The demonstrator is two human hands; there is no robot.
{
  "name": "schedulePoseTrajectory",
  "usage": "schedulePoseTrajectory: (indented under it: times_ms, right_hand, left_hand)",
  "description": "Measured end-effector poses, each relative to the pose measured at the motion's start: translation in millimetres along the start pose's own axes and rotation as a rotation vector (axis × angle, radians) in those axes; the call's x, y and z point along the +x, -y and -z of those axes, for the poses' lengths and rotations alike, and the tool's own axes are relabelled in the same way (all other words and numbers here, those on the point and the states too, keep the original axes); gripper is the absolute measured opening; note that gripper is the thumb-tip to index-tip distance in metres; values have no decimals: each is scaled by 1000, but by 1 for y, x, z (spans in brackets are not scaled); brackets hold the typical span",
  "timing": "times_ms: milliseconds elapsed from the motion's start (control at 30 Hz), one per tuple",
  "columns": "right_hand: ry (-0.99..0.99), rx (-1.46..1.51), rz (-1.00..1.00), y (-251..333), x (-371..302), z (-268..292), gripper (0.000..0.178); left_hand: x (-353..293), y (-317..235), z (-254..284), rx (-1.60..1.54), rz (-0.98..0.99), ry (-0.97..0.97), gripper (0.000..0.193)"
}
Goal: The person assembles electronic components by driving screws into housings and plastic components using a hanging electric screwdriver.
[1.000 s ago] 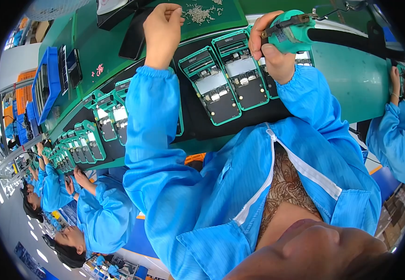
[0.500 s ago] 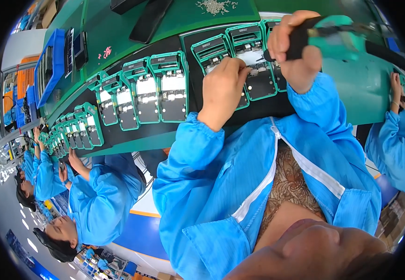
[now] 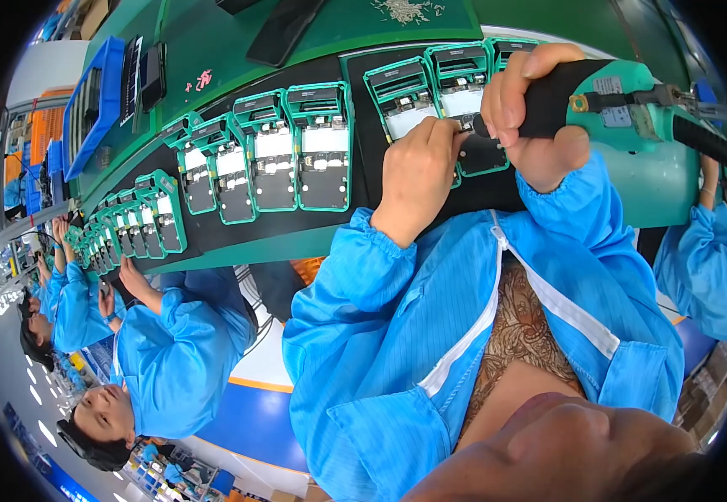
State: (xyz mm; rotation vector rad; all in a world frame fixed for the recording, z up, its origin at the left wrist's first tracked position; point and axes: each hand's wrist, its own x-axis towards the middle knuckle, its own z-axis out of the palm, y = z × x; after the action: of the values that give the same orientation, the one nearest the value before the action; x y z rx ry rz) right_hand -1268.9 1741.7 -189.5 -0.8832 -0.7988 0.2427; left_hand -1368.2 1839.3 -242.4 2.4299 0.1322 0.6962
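My right hand [image 3: 539, 117] is wrapped round the black grip of a green and black power tool [image 3: 610, 105], which looks like an electric screwdriver. Its dark nose points left, toward my left fingertips. My left hand [image 3: 420, 176] has its fingers pinched together over a green-framed device housing [image 3: 459, 100]; whatever sits between the fingertips is hidden. A neighbouring housing [image 3: 403, 88] stands directly behind that hand, with white, metal and black parts inside. A further green housing [image 3: 514, 46] is partly covered by my right hand.
To the left, a row of similar green housings [image 3: 321, 151] lies on the black mat [image 3: 204, 234]. A black slab [image 3: 284, 33], small white pieces [image 3: 409, 10] and pink bits [image 3: 202, 81] lie beyond. A blue tray [image 3: 95, 105] is far left. Co-workers [image 3: 179, 360] sit alongside.
My left hand and the tool have come closer together over the housing. The tool body has turned and dropped slightly. The whole view has shifted a little, and the housings appear further right.
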Motion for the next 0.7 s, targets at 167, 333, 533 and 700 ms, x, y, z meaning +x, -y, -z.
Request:
schedulePoseTrajectory:
  times_ms: [167,333,533,700]
  right_hand:
    - [14,1,41,-3,1,-3,71]
    - [21,16,-45,1,5,-7,72]
    - [83,-109,-86,-4,2,-13,67]
    - [57,-37,63,-35,18,-9,55]
  left_hand:
    - [-2,5,0,19,-1,-11,13]
    - [-4,7,-1,0,-7,-22,14]
    - [-6,12,0,59,-29,7,17]
    - [-6,15,9,262,210,-136,39]
